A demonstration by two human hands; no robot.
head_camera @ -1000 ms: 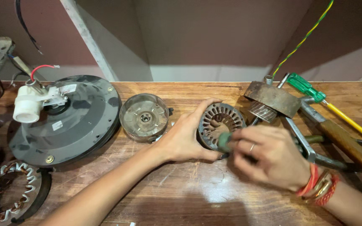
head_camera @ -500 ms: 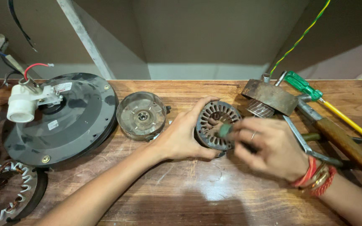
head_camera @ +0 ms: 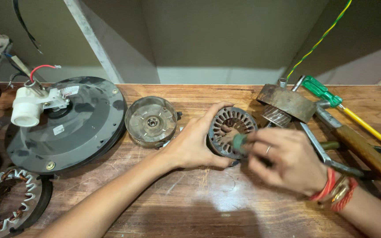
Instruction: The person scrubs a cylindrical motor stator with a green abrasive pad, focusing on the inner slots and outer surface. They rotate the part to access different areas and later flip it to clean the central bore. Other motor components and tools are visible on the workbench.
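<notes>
Rusty metal marks the slotted motor core [head_camera: 231,130], a round ring lying on the wooden table [head_camera: 199,207] near its middle. The left hand [head_camera: 192,143] cups the core's left rim, thumb under its lower edge and fingers curled over the top. The right hand [head_camera: 287,158] sits just right of the core, fingers pinching a green-handled tool [head_camera: 239,142] against its face. Left of the core lies a shallow round metal cover [head_camera: 151,121], and farther left a large dark disc [head_camera: 67,125]. Right of the core rest a hammer [head_camera: 287,102] and a green screwdriver [head_camera: 320,90].
</notes>
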